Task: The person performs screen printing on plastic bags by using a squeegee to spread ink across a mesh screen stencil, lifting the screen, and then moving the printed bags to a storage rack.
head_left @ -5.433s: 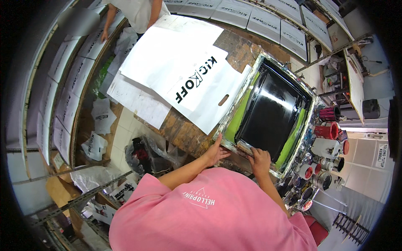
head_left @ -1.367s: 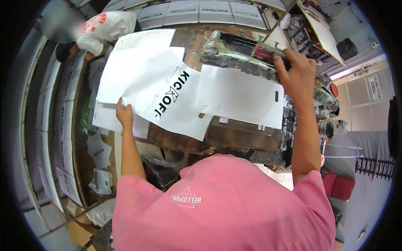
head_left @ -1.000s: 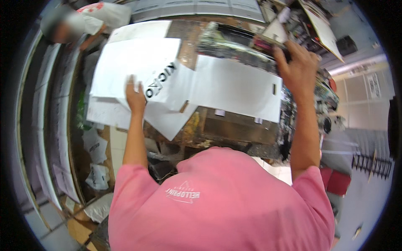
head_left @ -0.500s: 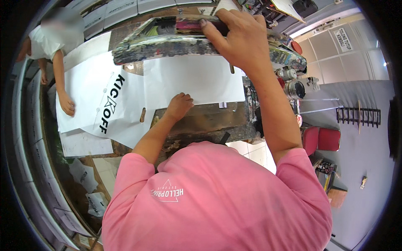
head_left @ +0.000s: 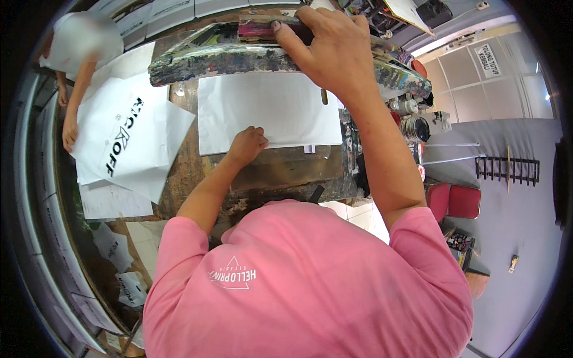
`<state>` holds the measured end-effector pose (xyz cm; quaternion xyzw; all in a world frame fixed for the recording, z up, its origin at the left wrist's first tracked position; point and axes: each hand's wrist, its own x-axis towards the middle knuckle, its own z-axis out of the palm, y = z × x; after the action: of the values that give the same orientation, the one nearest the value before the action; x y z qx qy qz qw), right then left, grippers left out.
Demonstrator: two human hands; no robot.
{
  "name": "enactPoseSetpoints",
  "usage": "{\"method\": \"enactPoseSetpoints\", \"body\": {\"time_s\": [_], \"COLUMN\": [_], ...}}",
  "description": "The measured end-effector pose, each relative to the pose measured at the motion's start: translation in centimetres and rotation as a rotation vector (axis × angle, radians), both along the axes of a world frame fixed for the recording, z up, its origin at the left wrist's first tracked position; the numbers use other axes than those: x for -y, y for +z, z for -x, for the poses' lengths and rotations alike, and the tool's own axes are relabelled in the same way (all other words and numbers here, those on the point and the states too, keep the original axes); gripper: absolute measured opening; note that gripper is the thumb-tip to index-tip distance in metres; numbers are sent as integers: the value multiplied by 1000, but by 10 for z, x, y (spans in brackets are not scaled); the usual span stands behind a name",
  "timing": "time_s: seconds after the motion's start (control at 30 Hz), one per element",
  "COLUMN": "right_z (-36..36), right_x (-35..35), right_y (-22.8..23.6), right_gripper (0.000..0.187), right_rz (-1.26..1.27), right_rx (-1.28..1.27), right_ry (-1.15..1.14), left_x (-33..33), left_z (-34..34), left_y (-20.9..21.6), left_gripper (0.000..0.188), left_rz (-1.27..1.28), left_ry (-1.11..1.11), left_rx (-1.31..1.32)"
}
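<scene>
My right hand is closed round a maroon-stained squeegee, which lies against an ink-crusted screen frame. The frame stands tilted, its near edge raised above the work table. Under that edge lies a blank white bag with a slot-shaped handle hole at its right side. Curled fingers of my left hand pinch the bag's near edge. To the left, a white bag with black print lies over other sheets, beside a co-worker's hand.
Ink tins stand right of the stained table. A red chair and a black wall rack are farther right. Printed bags lie at the lower left, next to long shelves.
The printed bag has slid left, off the blank bag and toward the co-worker, baring the table between them. The co-worker's arm has drawn back left. Both my hands keep their holds.
</scene>
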<state>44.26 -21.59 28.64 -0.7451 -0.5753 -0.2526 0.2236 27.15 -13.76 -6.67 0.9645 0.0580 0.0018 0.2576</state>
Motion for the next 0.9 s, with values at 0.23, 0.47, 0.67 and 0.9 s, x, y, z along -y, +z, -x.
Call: {"method": "enactPoseSetpoints", "body": {"time_s": [0.23, 0.47, 0.67, 0.9], "right_z": [-3, -1, -2, -3], "right_x": [3, 4, 4, 4], "right_y": [-9, -9, -10, -9], "right_gripper": [43, 43, 43, 42], "right_rz": [20, 9, 13, 10], "right_rx": [26, 20, 35, 52], "right_ry": [-15, -9, -16, -17], "left_x": [-6, 24, 29, 11], "left_z": [-3, -2, -7, -11], "left_y": [-3, -14, -3, 34], "left_gripper": [14, 16, 17, 32], "left_rz": [109, -488, -432, -408], "left_ry": [11, -212, -221, -166], "left_rx": [98, 117, 49, 191]}}
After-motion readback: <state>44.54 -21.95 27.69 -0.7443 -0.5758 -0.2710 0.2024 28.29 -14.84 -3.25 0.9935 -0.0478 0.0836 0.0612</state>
